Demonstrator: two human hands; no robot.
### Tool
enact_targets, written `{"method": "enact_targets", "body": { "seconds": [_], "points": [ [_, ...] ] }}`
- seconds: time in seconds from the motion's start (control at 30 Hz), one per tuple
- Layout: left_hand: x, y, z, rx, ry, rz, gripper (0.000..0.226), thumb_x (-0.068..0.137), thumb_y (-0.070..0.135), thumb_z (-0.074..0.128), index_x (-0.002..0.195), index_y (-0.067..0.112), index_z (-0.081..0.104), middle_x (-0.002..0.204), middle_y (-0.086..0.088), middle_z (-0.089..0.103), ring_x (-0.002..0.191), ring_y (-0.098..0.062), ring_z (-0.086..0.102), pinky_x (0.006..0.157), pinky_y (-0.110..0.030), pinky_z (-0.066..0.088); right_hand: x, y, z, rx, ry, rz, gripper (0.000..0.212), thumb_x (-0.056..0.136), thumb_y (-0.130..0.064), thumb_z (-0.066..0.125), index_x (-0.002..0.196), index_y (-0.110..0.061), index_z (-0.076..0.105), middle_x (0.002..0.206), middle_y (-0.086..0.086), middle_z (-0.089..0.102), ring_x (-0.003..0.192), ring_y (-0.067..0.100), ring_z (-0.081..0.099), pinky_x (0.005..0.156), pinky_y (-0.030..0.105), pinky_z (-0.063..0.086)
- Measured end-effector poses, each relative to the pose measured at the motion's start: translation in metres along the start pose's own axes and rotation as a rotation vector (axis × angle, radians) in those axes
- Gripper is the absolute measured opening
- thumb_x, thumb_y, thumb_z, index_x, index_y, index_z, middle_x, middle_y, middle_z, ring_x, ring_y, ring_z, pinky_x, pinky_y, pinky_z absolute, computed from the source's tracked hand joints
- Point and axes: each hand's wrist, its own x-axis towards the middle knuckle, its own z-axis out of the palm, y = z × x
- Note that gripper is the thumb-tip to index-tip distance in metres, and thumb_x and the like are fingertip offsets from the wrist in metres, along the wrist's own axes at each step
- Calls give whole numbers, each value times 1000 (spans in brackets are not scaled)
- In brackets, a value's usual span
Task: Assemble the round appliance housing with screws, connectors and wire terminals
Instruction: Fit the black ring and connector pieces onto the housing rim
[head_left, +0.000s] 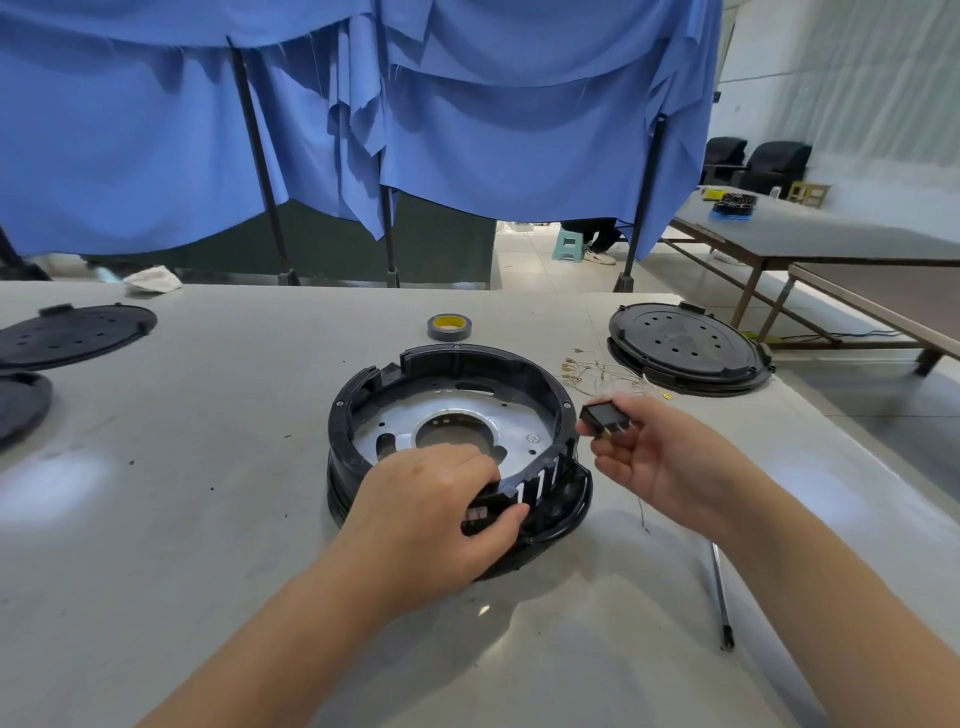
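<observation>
The round black appliance housing (452, 374) lies open side up in the middle of the table, with a silver metal plate (467, 415) inside it. My left hand (431, 509) grips the housing's near rim, fingers curled over the slotted wall. My right hand (660, 457) pinches a small black connector block with brass pins (605, 420) just to the right of the housing's rim. A tangle of thin wires with brass terminals (597, 371) lies on the table behind the right hand.
A round black cover (685, 345) lies at the back right, and black covers (72, 332) at the left edge. A roll of grey tape (448, 326) stands behind the housing. A screwdriver (719, 587) lies at the near right. Blue curtains hang behind the table.
</observation>
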Motion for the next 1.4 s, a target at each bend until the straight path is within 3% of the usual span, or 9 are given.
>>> {"method": "enact_targets", "body": {
  "seconds": [0.2, 0.37, 0.5, 0.6, 0.7, 0.83, 0.93, 1.13, 1.4],
  "points": [
    [-1, -8, -3, -14, -5, 0, 35, 83, 51, 52, 68, 20, 57, 59, 11, 50, 53, -11, 47, 44, -27, 39, -5, 5, 1, -105, -129, -20, 32, 92, -4, 48, 82, -13, 78, 80, 16, 71, 57, 15, 63, 55, 23, 55],
    [-1, -13, -5, -2, 8, -15, 36, 83, 51, 50, 68, 20, 58, 59, 11, 51, 53, -12, 48, 45, -25, 38, -10, 8, 6, -130, -159, -30, 29, 65, -3, 66, 90, -9, 76, 87, 14, 73, 76, 25, 73, 63, 24, 57],
    [1, -14, -2, 15, 18, -22, 39, 84, 52, 49, 68, 18, 60, 60, 10, 51, 54, -14, 48, 47, -26, 35, -10, 14, 10, -189, -158, -89, 29, 79, 10, 61, 100, -7, 73, 91, 15, 74, 90, 29, 72, 70, 24, 57],
    [2, -15, 1, 32, 31, -24, 40, 85, 51, 48, 69, 17, 62, 61, 9, 52, 55, -16, 50, 48, -27, 35, -10, 20, 13, -282, -135, -192, 36, 88, 13, 54, 93, -15, 77, 93, 12, 74, 97, 26, 71, 78, 24, 56],
    [4, -16, 4, 48, 28, -41, 44, 87, 52, 46, 71, 15, 63, 62, 6, 55, 56, -19, 53, 49, -35, 42, -11, 27, 18, -491, -49, -332, 32, 84, 5, 64, 86, -24, 76, 89, 3, 75, 89, 16, 72, 80, 21, 55],
    [6, -15, 5, 80, 19, -72, 45, 88, 53, 44, 73, 15, 62, 63, 6, 55, 56, -20, 53, 51, -36, 43, -13, 33, 25, -650, 5, -442, 25, 78, 2, 73, 81, -23, 72, 80, 2, 73, 74, 14, 69, 72, 22, 57],
    [7, -13, 3, 78, -7, -87, 40, 86, 51, 45, 75, 16, 62, 64, 6, 56, 57, -20, 53, 52, -35, 43, -14, 38, 27, -761, 21, -507, 22, 75, -2, 76, 83, -22, 71, 80, -3, 73, 73, 12, 69, 72, 24, 57],
    [6, -12, -1, 81, -57, -60, 32, 79, 44, 47, 81, 17, 64, 69, 7, 58, 59, -18, 55, 52, -30, 41, -15, 46, 28, -836, 24, -643, 24, 76, -5, 78, 88, -24, 71, 83, -11, 72, 77, 6, 69, 72, 13, 52],
    [6, -11, -3, 81, -90, -73, 33, 79, 43, 46, 81, 16, 65, 68, 6, 60, 60, -20, 57, 52, -31, 38, -14, 51, 31, -920, -17, -729, 24, 72, -8, 83, 93, -15, 73, 85, -6, 67, 78, 6, 67, 73, 16, 54]
  ]
}}
